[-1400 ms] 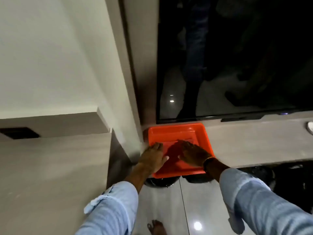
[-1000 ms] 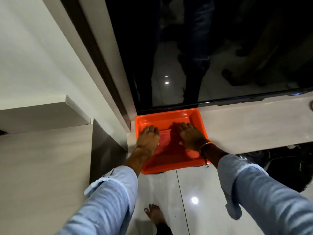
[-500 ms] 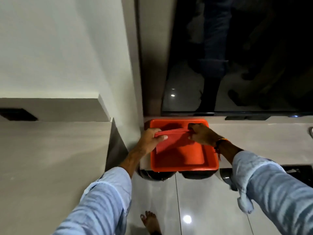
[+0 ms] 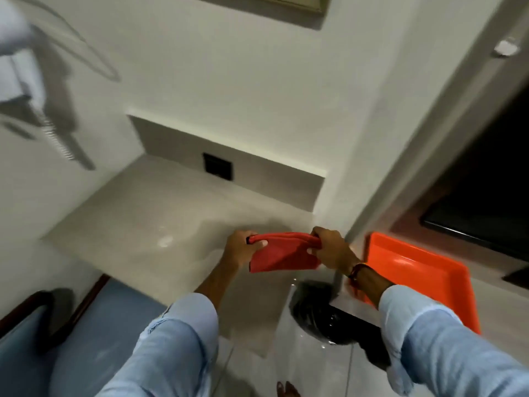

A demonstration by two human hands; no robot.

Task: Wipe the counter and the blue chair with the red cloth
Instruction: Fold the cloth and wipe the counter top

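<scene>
The red cloth [image 4: 282, 253] hangs stretched between my two hands, just above the right end of the pale grey counter [image 4: 148, 224]. My left hand [image 4: 242, 249] grips its left corner and my right hand [image 4: 330, 250] grips its right corner. The blue chair [image 4: 94, 325] with a dark wooden frame stands at the lower left, pushed against the counter's front edge. The view is motion-blurred.
An orange tray [image 4: 423, 279] lies on a lower ledge to the right, beneath a dark screen [image 4: 486, 196]. A black socket plate [image 4: 217, 166] sits in the counter's back wall. A dark round bin [image 4: 312, 305] stands on the glossy floor below.
Both hands took the red cloth out of the orange tray and carried it left over the counter. My view swung left, bringing the counter and blue chair into sight.
</scene>
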